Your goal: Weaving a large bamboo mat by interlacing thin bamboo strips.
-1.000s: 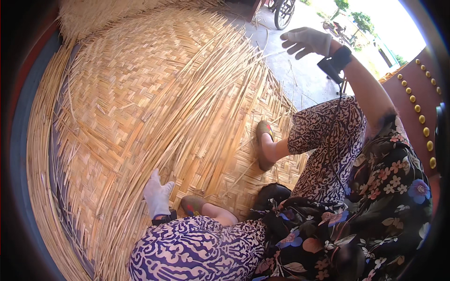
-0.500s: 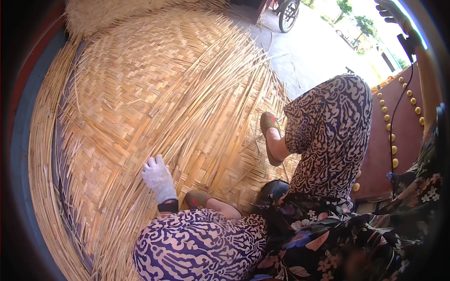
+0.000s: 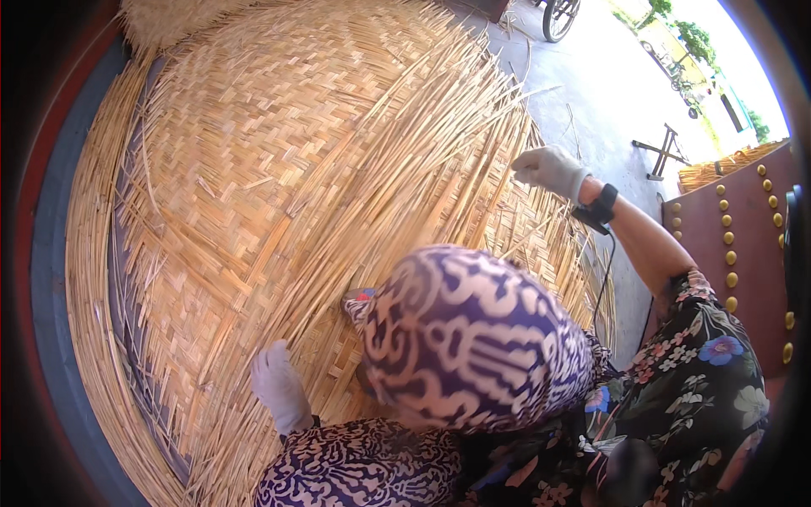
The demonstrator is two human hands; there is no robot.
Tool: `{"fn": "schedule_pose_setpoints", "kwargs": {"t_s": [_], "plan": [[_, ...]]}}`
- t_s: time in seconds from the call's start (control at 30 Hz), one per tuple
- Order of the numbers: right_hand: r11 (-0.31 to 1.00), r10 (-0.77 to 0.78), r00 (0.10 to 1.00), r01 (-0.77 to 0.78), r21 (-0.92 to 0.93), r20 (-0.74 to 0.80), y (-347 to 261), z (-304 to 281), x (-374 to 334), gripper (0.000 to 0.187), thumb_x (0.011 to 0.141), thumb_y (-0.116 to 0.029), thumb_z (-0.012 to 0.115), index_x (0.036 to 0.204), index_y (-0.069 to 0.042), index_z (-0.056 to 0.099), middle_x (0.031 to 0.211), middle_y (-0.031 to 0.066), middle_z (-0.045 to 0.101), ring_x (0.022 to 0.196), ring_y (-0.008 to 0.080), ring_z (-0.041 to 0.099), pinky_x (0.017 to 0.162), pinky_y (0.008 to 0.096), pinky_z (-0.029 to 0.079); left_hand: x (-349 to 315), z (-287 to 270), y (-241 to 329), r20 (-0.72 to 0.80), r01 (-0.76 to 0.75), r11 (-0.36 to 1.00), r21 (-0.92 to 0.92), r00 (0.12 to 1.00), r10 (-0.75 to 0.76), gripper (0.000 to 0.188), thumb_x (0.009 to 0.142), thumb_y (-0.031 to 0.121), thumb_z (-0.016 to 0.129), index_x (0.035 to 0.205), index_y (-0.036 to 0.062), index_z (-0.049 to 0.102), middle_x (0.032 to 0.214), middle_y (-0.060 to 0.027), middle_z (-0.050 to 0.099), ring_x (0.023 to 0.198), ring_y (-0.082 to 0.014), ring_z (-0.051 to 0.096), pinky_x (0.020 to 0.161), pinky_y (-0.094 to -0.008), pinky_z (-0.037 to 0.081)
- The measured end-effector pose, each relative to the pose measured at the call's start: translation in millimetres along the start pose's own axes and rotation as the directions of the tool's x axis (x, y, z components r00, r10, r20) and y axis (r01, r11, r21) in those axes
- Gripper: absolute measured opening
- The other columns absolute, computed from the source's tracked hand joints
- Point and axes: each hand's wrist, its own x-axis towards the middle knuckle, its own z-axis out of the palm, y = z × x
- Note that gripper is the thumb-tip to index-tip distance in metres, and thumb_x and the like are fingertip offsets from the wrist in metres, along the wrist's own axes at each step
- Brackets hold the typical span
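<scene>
Well, nearest to you, your knee (image 3: 481,338) bulks between four and five o'clock, hiding part of the mat (image 3: 228,144), which spreads from seven round to three. Your gloved left hand (image 3: 283,390) is between seven and eight, at the lower stretch of the loose strips (image 3: 363,211). Its fingers are slightly bent and close together; whether they pinch or merely press on a strip, I cannot tell.

Those strips run in a thick band from seven up to one, lying over the weave. I'd judge them the part left: they look not yet worked in. Out at two, your right hand (image 3: 553,171), also gloved, shows against the mat's ragged edge, fingers loosely curled; I cannot tell whether it has hold of anything. From two to three that edge bristles with uneven ends, so it seems unfinished too.

Farther off, toward ten, the herringbone looks done, close-set over a broad stretch, with only a few stray pieces on top. Beyond the mat, a wheel (image 3: 559,19) stands at one on the grey floor (image 3: 587,97).
</scene>
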Motion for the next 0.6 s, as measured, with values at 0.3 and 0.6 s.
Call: {"fn": "schedule_pose_setpoints", "kwargs": {"t_s": [0.3, 0.6], "plan": [[0.967, -0.019, 0.992, -0.014, 0.256, 0.126, -78, 118, 134, 0.018, 0.082, -0.022, 0.054, 0.091, -0.013, 0.066, 0.083, 0.0069, 0.064, 0.079, 0.0228, 0.062, 0.07, 0.0348, 0.049, -16, -44, 0, 0.305, -0.106, 0.988, 0.116, 0.95, 0.066, 0.025, 0.078, 0.014, 0.06, 0.103, 0.0083, 0.057, 0.098, -0.0092, 0.059, 0.09, -0.0271, 0.055, 0.077, -0.0371, 0.045], [0.656, -0.634, 0.716, 0.698, -0.288, 0.292, -126, 167, 158, 0.014, 0.081, -0.02, 0.056, 0.089, -0.014, 0.066, 0.092, 0.0072, 0.061, 0.089, 0.0243, 0.059, 0.077, 0.0378, 0.045, -14, -311, 4, 0.058, 0.343, 0.908, 0.238, 0.929, -0.366, 0.02, 0.084, -0.001, 0.048, 0.102, -0.0051, 0.056, 0.095, -0.009, 0.056, 0.094, -0.0191, 0.053, 0.086, -0.0285, 0.041]]}}
